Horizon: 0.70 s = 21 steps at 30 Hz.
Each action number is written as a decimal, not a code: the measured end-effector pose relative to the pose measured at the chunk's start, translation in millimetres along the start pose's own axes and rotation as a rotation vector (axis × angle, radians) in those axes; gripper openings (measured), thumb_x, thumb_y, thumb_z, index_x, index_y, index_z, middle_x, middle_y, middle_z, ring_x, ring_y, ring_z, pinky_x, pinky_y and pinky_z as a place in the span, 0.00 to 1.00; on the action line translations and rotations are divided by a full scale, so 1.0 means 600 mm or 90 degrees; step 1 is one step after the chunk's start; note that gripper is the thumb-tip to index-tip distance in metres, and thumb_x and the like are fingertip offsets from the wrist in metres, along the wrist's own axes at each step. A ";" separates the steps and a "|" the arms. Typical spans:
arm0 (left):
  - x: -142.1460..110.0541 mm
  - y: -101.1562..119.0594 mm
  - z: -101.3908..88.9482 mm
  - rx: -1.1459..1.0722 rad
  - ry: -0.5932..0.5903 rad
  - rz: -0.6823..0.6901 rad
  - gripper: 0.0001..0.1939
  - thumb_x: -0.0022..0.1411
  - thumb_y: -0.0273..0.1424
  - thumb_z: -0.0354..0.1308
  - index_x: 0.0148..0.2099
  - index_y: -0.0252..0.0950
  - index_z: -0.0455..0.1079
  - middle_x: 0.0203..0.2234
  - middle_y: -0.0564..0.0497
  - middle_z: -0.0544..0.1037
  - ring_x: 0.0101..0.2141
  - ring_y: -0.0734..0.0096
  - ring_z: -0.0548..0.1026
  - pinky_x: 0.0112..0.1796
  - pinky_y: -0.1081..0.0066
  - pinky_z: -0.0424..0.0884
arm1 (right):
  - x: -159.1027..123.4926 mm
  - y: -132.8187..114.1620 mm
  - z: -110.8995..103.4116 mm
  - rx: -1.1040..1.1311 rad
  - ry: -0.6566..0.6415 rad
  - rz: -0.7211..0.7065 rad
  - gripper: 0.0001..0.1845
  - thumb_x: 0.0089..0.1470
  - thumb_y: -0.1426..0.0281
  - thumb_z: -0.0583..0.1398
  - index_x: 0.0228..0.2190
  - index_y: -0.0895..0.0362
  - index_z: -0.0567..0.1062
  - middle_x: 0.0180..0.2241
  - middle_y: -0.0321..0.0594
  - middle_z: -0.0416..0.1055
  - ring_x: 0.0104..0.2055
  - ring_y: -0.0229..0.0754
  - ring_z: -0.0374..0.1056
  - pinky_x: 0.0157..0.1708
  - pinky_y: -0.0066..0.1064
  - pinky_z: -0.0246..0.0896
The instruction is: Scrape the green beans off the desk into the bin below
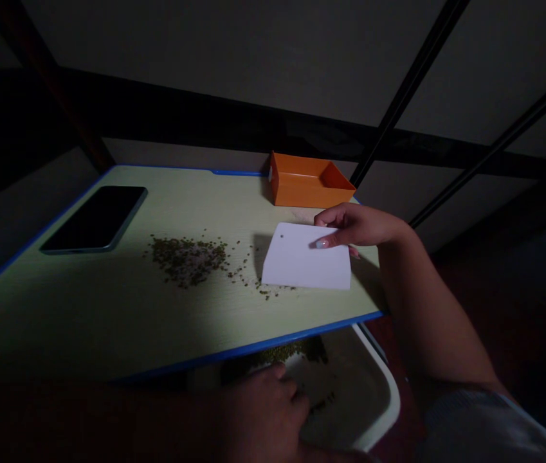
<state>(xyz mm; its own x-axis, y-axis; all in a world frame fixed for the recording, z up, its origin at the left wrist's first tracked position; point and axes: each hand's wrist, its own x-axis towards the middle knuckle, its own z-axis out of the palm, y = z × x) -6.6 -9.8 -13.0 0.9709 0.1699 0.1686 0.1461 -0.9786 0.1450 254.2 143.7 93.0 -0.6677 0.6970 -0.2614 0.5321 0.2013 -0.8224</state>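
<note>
now, right hand (360, 224) pinching white card (304, 263) inside blue edge (301, 334), left hand (270, 405) half-curled outside, hold unclear

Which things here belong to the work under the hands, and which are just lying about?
Apparently in use:
White scraper, held in the right hand
Seed pile on the table
White tub containing seeds, beside the left hand

Probably lying about:
Phone, untouched
Orange tray, untouched
</note>
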 end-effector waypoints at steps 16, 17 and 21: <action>0.007 0.001 -0.014 0.085 -0.053 0.052 0.21 0.69 0.42 0.53 0.63 0.54 0.66 0.27 0.53 0.78 0.28 0.64 0.75 0.36 0.66 0.71 | -0.003 0.001 0.000 -0.001 0.006 0.010 0.16 0.53 0.59 0.67 0.29 0.59 0.72 0.17 0.26 0.65 0.14 0.25 0.59 0.11 0.16 0.51; 0.007 0.001 -0.014 0.088 -0.051 0.053 0.21 0.69 0.42 0.53 0.63 0.54 0.66 0.27 0.53 0.77 0.27 0.63 0.75 0.36 0.66 0.71 | -0.003 0.000 0.001 0.002 0.005 0.007 0.16 0.52 0.59 0.67 0.29 0.59 0.72 0.17 0.26 0.65 0.14 0.25 0.59 0.11 0.16 0.52; 0.011 0.000 -0.013 0.088 -0.067 0.057 0.22 0.68 0.43 0.53 0.64 0.55 0.65 0.27 0.53 0.77 0.28 0.63 0.75 0.36 0.65 0.71 | -0.008 -0.001 -0.002 0.019 0.022 0.002 0.16 0.52 0.60 0.68 0.29 0.59 0.72 0.17 0.26 0.65 0.13 0.25 0.58 0.10 0.17 0.51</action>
<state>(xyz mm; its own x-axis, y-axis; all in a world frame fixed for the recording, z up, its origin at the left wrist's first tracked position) -1.8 -7.5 -4.2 0.9946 0.0749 0.0714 0.0753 -0.9972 -0.0024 257.7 140.9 95.3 -0.6473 0.7211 -0.2470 0.5184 0.1789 -0.8362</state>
